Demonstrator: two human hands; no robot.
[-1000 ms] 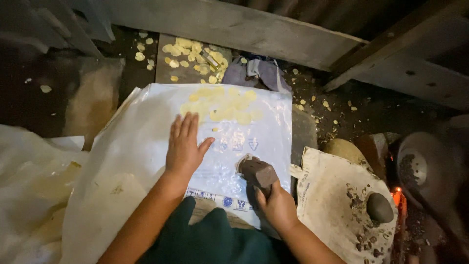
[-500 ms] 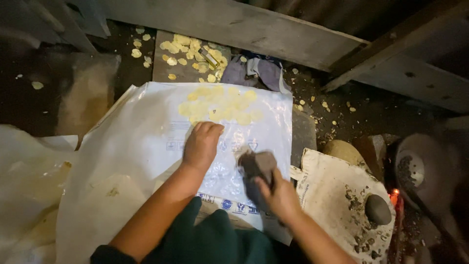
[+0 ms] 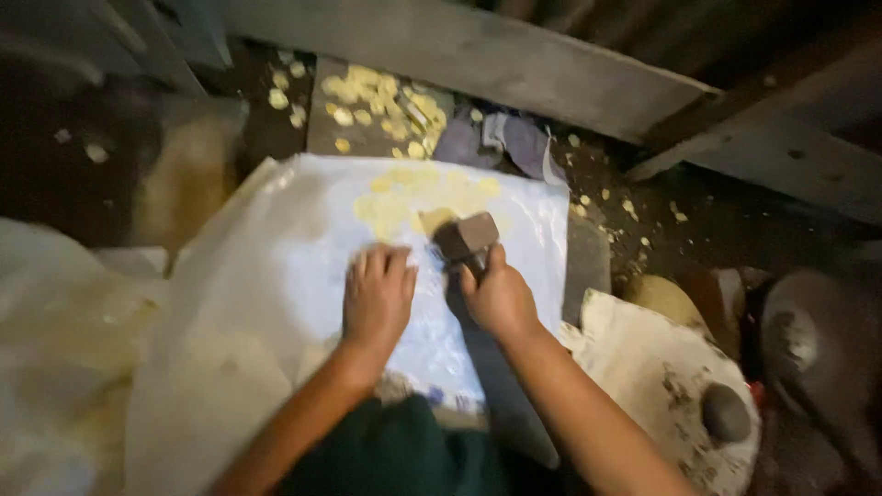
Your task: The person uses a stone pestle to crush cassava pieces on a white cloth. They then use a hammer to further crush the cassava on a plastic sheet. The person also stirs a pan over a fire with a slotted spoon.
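From the head camera we see our left hand (image 3: 377, 298) pressed flat, fingers together, on the white plastic sheet (image 3: 276, 276). Our right hand (image 3: 499, 296) grips a hammer (image 3: 467, 239), its head beside the yellow flattened pieces (image 3: 413, 197) under the sheet.

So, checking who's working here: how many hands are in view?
2: left hand flat on the white sheet; right hand gripping a hammer beside it.
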